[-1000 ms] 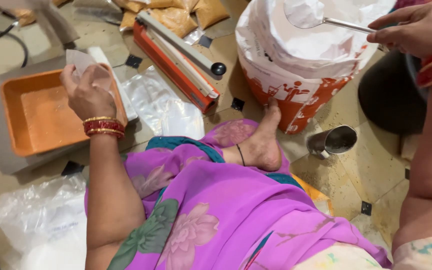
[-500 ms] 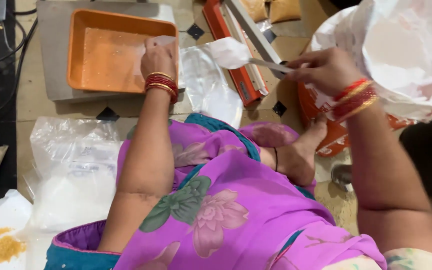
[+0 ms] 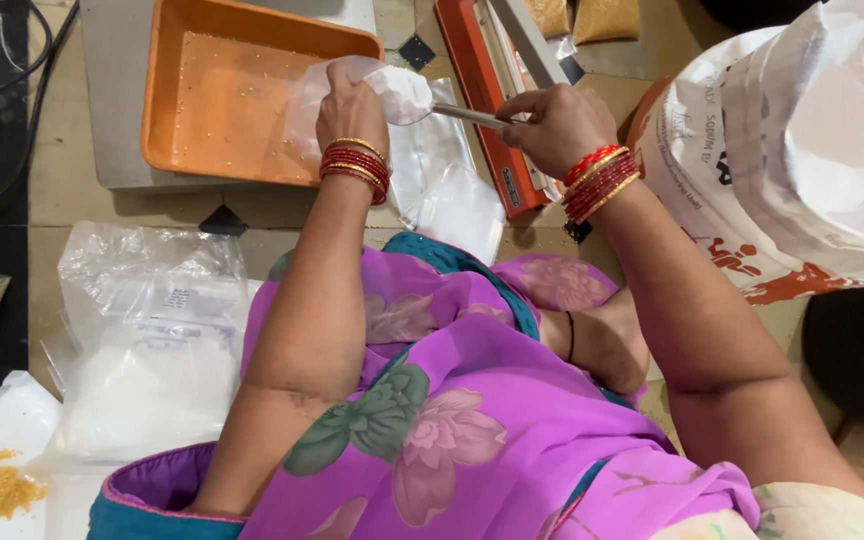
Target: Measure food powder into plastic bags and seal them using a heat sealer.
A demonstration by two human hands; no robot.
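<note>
**Filling a small clear pouch over the orange tray**

Looking down from the head camera, I've got my left hand (image 3: 352,105) curled shut around the mouth of a small clear pouch (image 3: 337,95), pinching it open above the orange tray (image 3: 177,100). My right hand (image 3: 557,125) is pinched closed on the thin metal handle of a scoop (image 3: 422,98), and the bowl of that scoop, heaped with something white, sits right at the pouch mouth, touching my left fingers. So I judge this to be the pouring step: scoop at the pouch, load not yet tipped in.

The tray rests on a grey flat platform (image 3: 112,120) on the floor, with small yellow grains scattered over its bottom. Just beside the tray, toward my right, a red bar-shaped sealing machine (image 3: 482,110) lies on the tiles, with loose clear bags (image 3: 447,190) near it. The big white sack (image 3: 802,150) stands open close by my right wrist. Near my left knee lies a large clear bag of white material (image 3: 152,350).

The next move, as I see it, calls for a slow tilt of the scoop while my left hand keeps the pouch mouth wide, or the load lands in the tray.
</note>
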